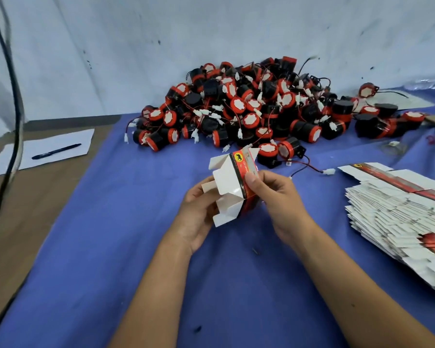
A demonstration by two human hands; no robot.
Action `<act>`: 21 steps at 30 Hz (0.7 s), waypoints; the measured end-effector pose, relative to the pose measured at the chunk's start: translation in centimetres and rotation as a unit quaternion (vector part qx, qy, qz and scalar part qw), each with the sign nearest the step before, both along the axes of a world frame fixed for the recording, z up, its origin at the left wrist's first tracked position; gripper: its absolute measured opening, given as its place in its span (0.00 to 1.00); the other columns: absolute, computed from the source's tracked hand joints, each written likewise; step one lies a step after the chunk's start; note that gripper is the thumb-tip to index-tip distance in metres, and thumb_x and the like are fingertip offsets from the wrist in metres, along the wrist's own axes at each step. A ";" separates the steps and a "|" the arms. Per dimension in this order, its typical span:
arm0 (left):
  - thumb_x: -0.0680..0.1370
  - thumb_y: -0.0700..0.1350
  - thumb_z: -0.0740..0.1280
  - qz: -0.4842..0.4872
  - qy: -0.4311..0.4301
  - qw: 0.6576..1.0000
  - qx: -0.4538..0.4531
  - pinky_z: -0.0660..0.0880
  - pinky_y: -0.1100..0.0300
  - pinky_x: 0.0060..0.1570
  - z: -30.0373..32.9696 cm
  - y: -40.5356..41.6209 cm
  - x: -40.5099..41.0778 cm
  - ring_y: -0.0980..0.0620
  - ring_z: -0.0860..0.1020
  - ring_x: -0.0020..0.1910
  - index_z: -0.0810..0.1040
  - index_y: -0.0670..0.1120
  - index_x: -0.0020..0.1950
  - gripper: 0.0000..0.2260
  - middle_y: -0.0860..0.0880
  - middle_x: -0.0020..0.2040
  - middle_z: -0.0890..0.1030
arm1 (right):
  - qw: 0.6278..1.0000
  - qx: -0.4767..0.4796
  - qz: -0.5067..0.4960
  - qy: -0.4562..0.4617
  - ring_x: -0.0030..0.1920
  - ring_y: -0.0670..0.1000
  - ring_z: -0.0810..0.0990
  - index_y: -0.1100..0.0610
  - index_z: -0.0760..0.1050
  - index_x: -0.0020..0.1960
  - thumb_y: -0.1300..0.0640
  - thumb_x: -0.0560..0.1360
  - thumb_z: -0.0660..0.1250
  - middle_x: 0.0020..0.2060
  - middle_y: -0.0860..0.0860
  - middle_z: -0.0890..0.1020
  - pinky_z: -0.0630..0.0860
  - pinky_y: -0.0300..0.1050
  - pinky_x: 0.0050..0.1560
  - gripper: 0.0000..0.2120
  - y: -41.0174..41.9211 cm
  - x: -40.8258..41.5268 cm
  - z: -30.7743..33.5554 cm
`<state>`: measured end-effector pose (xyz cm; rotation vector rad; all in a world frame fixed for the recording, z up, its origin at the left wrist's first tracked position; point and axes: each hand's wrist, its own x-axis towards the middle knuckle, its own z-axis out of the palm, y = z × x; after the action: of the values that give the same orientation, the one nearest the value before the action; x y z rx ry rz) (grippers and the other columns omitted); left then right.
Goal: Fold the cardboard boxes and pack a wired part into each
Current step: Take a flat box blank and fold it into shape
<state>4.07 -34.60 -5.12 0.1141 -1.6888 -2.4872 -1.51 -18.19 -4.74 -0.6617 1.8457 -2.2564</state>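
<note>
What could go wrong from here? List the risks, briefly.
1. The box is held in mid-air by both hands, left hand and right hand, with its white flaps still splayed; a flap could crease or fold the wrong way.
2. The nearest wired part has a loose lead trailing across the blue cloth; it may snag when lifted.

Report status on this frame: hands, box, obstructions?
Both hands, left hand and right hand, grip the half-folded box, flaps open. No part inside yet. Nothing obstructing.
</note>
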 end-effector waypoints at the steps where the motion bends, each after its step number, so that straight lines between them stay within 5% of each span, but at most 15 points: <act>1: 0.72 0.46 0.74 -0.009 -0.002 1.000 -0.005 0.80 0.49 0.59 0.1 0.2 0.2 0.44 0.84 0.56 0.87 0.47 0.58 0.15 0.41 0.58 0.86 | 0.999 -0.020 0.030 -0.008 0.38 0.49 0.78 0.59 0.78 0.37 0.47 0.78 0.69 0.38 0.54 0.83 0.75 0.39 0.41 0.17 -0.1 0.2 0.2; 5: 0.68 0.48 0.79 -0.125 0.022 0.991 0.040 0.73 0.47 0.70 0.3 0.9 0.9 0.46 0.80 0.60 0.85 0.49 0.62 0.22 0.46 0.59 0.84 | 0.987 -0.105 0.089 -0.078 0.43 0.56 0.81 0.66 0.82 0.48 0.46 0.76 0.69 0.43 0.60 0.83 0.77 0.48 0.48 0.21 -0.5 0.9 0.9; 8: 0.67 0.52 0.82 -0.213 0.062 0.974 0.037 0.74 0.52 0.67 0.4 1.0 1.3 0.52 0.81 0.59 0.84 0.54 0.64 0.26 0.51 0.60 0.84 | 0.979 -0.116 0.131 -0.106 0.44 0.54 0.84 0.59 0.85 0.50 0.45 0.77 0.66 0.43 0.56 0.86 0.80 0.46 0.47 0.19 -0.6 1.3 1.1; 12: 0.66 0.51 0.82 -0.126 0.071 0.986 0.083 0.78 0.48 0.61 0.6 0.8 1.0 0.46 0.82 0.57 0.80 0.46 0.66 0.30 0.44 0.59 0.83 | 0.970 -0.150 0.150 -0.116 0.57 0.61 0.82 0.63 0.82 0.60 0.49 0.80 0.61 0.56 0.63 0.83 0.76 0.54 0.62 0.21 -0.6 1.3 1.4; 15: 0.69 0.48 0.73 -0.015 0.054 0.996 0.073 0.82 0.52 0.52 0.8 1.2 0.8 0.46 0.83 0.53 0.77 0.42 0.67 0.27 0.44 0.55 0.85 | 0.984 -0.086 0.134 -0.078 0.65 0.62 0.79 0.66 0.80 0.63 0.49 0.82 0.59 0.62 0.64 0.82 0.74 0.54 0.69 0.23 -0.6 1.3 1.3; 17: 0.71 0.48 0.68 0.033 0.027 0.998 0.053 0.81 0.50 0.53 1.1 1.6 0.8 0.44 0.83 0.52 0.79 0.39 0.65 0.24 0.43 0.53 0.85 | 0.992 -0.011 0.119 -0.032 0.64 0.57 0.81 0.61 0.81 0.62 0.45 0.82 0.62 0.60 0.60 0.84 0.75 0.51 0.68 0.21 -0.8 1.7 1.1; 21: 0.76 0.47 0.62 0.075 0.022 0.997 -0.005 0.80 0.48 0.52 1.5 1.6 1.1 0.43 0.84 0.49 0.85 0.44 0.55 0.15 0.44 0.49 0.87 | 0.989 0.093 0.096 0.058 0.65 0.59 0.77 0.49 0.82 0.60 0.38 0.73 0.71 0.61 0.57 0.80 0.72 0.62 0.68 0.21 -1.1 2.5 1.3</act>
<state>5.17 -33.01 -3.64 0.1784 -1.6125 -2.3543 1.00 -19.28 -3.45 -0.9105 1.9216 -1.9378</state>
